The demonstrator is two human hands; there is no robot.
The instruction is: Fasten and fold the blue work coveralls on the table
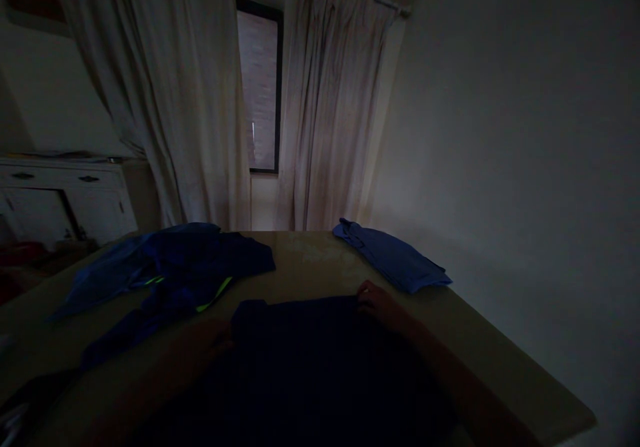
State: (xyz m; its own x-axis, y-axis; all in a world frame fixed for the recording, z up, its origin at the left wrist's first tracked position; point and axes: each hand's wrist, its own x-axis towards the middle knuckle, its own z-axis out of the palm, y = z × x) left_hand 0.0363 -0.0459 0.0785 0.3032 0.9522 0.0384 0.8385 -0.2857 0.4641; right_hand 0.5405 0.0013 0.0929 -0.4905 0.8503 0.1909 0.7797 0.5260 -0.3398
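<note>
A dark navy garment (310, 360) is spread in front of me, its far edge running nearly straight across. At the far right corner, my right hand (381, 305) pinches that edge between curled fingers. My left hand (213, 340) is closed at the garment's left side, just below a small raised fold; it is dim and partly blurred. The lower part of the garment is lost in shadow, so its exact kind does not show.
On the table (303, 260), a crumpled blue garment with yellow-green stripes (195, 267) lies at left beside lighter blue cloth (107, 273). A folded blue garment (395, 253) rests near the right wall. Beyond are curtains (200, 100) and a white cabinet (100, 200).
</note>
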